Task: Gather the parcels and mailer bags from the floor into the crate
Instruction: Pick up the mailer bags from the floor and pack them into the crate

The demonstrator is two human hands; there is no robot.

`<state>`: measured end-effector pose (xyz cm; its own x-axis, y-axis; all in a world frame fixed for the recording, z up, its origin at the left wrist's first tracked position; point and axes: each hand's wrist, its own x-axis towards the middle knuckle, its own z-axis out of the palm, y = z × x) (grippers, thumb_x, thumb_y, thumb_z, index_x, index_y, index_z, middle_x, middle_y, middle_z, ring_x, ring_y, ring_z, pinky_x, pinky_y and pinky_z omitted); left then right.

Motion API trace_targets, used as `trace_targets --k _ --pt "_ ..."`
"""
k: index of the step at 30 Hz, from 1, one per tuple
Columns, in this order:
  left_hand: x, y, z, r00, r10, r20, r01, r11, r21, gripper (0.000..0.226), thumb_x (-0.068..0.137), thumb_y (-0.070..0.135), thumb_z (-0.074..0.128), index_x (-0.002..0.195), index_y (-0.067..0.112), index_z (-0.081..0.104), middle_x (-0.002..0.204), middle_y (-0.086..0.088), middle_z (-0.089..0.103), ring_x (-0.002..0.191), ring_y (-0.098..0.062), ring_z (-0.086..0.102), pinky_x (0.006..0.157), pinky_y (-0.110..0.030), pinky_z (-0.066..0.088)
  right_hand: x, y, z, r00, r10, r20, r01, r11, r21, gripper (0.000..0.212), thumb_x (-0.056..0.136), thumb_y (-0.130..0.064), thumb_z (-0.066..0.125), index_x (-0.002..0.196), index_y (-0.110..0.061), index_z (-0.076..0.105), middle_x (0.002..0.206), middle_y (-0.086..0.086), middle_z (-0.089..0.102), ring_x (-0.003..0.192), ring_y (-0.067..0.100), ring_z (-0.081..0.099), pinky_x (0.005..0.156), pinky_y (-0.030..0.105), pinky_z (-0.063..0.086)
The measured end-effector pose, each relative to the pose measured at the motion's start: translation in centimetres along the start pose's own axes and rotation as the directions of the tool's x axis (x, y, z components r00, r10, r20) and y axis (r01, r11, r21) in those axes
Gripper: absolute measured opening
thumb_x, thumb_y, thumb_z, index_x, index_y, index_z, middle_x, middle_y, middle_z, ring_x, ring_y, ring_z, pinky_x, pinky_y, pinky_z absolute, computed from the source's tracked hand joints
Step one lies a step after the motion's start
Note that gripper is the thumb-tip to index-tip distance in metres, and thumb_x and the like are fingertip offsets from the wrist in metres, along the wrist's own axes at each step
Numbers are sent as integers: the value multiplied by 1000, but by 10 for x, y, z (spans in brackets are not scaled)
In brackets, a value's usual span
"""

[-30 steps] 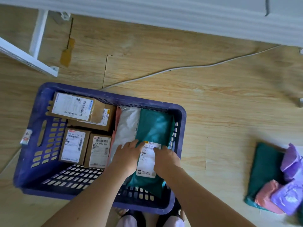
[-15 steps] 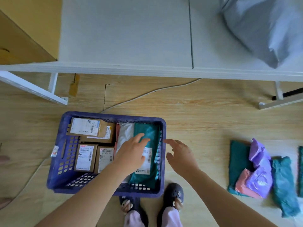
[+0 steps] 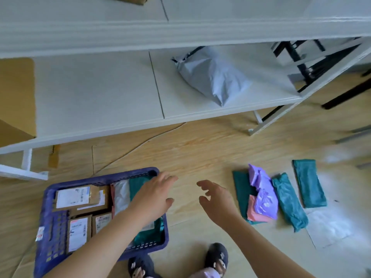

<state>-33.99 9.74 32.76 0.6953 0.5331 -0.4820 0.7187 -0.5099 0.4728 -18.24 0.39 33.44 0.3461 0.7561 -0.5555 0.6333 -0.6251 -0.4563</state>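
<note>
A blue plastic crate [image 3: 50,233] sits on the wooden floor at lower left. It holds cardboard parcels [image 3: 80,197], a white mailer [image 3: 121,194] and a teal mailer bag [image 3: 147,235]. My left hand [image 3: 154,195] hovers open over the crate's right rim, holding nothing. My right hand [image 3: 215,197] is empty, fingers spread, above bare floor between the crate and a pile of bags. That pile on the right has a purple mailer [image 3: 264,195], a pink one [image 3: 256,212] and teal bags [image 3: 289,201] [image 3: 309,182].
A white low shelf [image 3: 100,97] runs across the back with a grey mailer bag [image 3: 214,75] on it. A white cable [image 3: 144,142] crosses the floor behind the crate. My slippered feet [image 3: 217,257] stand at the bottom edge. A white sheet [image 3: 329,225] lies at right.
Both hands have let go of the teal mailer in the crate and lifted. My right hand moved right toward the pile; the view tilted up and right.
</note>
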Motion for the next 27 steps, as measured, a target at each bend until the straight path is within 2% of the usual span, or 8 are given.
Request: trace_targets --k 5,12,15,18,22,24,27 --pt "16 66 -1 998 63 4 -63 998 3 60 95 30 50 148 26 21 154 9 14 139 -13 26 111 -28 28 -25 50 -50 994 63 -84 -61 998 22 43 90 -14 51 130 -28 51 124 -5 57 111 13 55 88 21 39" --pt "58 185 43 994 110 16 -110 994 -5 58 94 29 51 146 25 25 150 9 21 134 -14 33 106 -27 32 -53 161 -118 975 170 -141 -159 983 87 45 88 -16 51 131 -28 51 123 -2 59 111 18 57 95 29 45" --pt "79 254 78 990 139 30 -138 990 -4 57 94 29 51 146 26 27 150 9 23 133 -13 35 106 -26 33 -71 232 -148 968 201 -151 -187 977 98 44 88 -16 51 131 -24 52 123 -2 60 112 17 56 92 23 41" --pt "94 306 103 989 140 44 -140 990 -2 58 93 27 51 146 26 27 150 9 22 134 -12 35 105 -23 31 -83 285 -171 956 242 -163 -225 967 118 37 88 -15 51 125 -20 57 118 0 63 108 20 57 88 25 42" --pt "125 380 134 984 173 36 -173 985 -4 59 89 23 54 143 25 32 147 8 28 130 -12 40 102 -22 33 -96 362 -206 941 281 -188 -263 958 114 41 88 -16 50 128 -26 53 120 -2 61 109 18 57 78 21 38" --pt "141 415 151 982 188 38 -187 982 -9 58 88 22 55 142 24 34 146 7 30 129 -12 41 100 -23 35 -103 398 -223 933 303 -194 -283 951 127 41 88 -15 51 128 -24 53 121 0 61 108 18 58 83 22 41" --pt "160 450 169 978 201 52 -201 980 -11 58 88 22 56 142 24 35 145 7 31 128 -14 42 100 -24 35 -107 435 -239 916 352 -192 -328 933 147 37 86 -9 51 122 -15 58 114 7 64 104 25 59 88 32 47"
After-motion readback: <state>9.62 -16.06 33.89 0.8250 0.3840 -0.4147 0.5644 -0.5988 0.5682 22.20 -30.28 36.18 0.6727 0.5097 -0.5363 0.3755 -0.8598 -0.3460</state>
